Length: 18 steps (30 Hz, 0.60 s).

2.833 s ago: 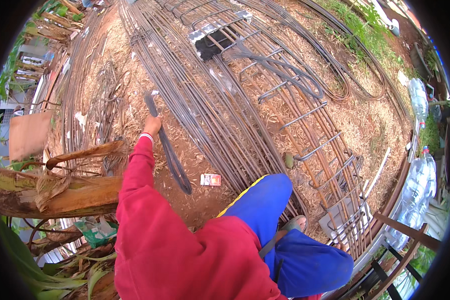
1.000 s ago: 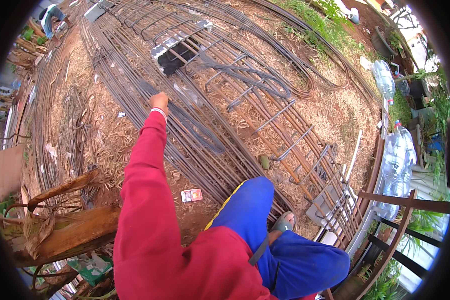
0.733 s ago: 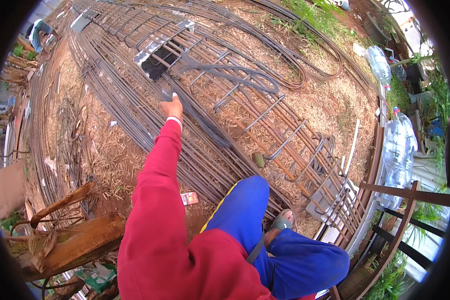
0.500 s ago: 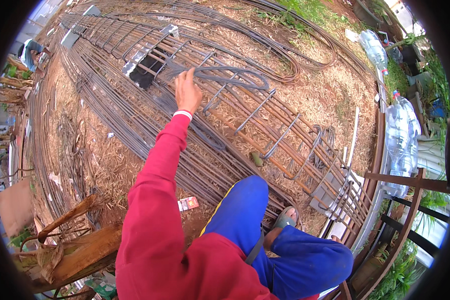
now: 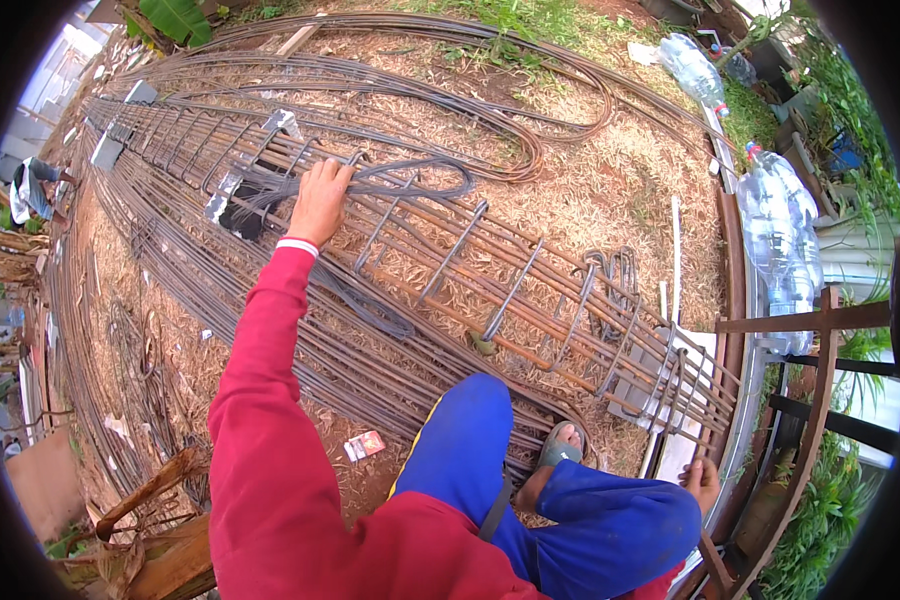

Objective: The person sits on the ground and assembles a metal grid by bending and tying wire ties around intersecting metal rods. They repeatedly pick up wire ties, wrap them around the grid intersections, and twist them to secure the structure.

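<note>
A long cage of rusty rebar (image 5: 555, 300) with square stirrups stretches diagonally across the ground. A looped bundle of thin grey tie wire (image 5: 420, 178) lies over its upper bars. My left hand (image 5: 320, 200) is closed at the near end of this bundle, fingers curled over the wires. At the lower right, my right hand (image 5: 703, 484) shows beside my knee, just below the cage's bar ends. Its fingers are bent together; what they hold, if anything, cannot be made out. A second dark bundle of wire (image 5: 370, 312) hangs below the left hand, among the bars.
Grey blocks (image 5: 107, 152) stand under the cage's far part. Many loose rebars (image 5: 270, 300) lie along its left side, and bent bars (image 5: 530, 150) behind it. Clear plastic bottles (image 5: 778, 230) and a brown metal frame (image 5: 820, 400) flank the right. A person (image 5: 35, 190) bends at far left.
My left hand has gone from hovering with fingers spread at the wire bundle to closing on it. My right hand has risen into fuller view beside the knee. The whole view has shifted.
</note>
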Each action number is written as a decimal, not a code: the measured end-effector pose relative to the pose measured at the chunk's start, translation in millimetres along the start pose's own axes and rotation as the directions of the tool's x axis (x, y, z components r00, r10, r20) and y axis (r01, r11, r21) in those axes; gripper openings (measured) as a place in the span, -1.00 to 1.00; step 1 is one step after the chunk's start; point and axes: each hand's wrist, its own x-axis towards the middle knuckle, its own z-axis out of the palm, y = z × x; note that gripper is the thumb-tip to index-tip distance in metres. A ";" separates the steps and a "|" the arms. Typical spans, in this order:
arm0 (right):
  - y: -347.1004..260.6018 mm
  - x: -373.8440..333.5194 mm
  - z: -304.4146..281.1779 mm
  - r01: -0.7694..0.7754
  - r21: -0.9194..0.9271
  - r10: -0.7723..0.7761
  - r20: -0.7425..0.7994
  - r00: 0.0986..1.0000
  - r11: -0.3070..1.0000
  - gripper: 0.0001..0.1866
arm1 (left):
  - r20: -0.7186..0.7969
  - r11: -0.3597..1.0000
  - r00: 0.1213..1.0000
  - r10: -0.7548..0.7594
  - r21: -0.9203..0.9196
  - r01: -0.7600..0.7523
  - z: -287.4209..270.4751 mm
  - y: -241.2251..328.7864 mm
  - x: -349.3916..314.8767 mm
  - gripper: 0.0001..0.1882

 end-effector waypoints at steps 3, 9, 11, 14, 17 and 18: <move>-104.4 20.1 -8.7 0.221 -0.111 -0.224 -0.010 0.975 0.969 -0.79 | -0.075 0.993 0.995 0.073 -0.092 -0.080 -55.8 30.0 -15.4 -0.54; -270.0 -10.0 81.9 0.723 -0.076 -0.640 0.409 0.651 0.687 -0.25 | -0.118 0.849 0.979 0.169 -0.488 -0.205 -122.5 133.8 -54.7 -0.48; -281.0 -27.4 127.7 0.852 -0.002 -0.765 0.440 0.470 0.523 -0.35 | -0.127 0.785 0.971 0.205 -0.571 -0.240 -128.0 167.8 -66.9 -0.46; -270.9 -47.3 153.5 0.595 0.175 -0.564 0.600 0.567 0.784 -0.58 | -0.149 0.803 0.974 0.173 -0.552 -0.227 -130.3 201.6 -90.7 -0.41; -251.5 -65.9 149.2 0.287 0.251 -0.380 0.676 0.631 0.924 -0.73 | -0.274 0.827 0.910 -0.312 -0.550 0.118 -129.0 231.3 -128.5 -0.37; -246.2 -72.1 146.8 0.280 0.295 -0.407 0.646 0.646 0.913 -0.75 | -0.119 0.610 0.856 -0.504 -0.751 0.254 -129.4 239.6 -142.4 -0.38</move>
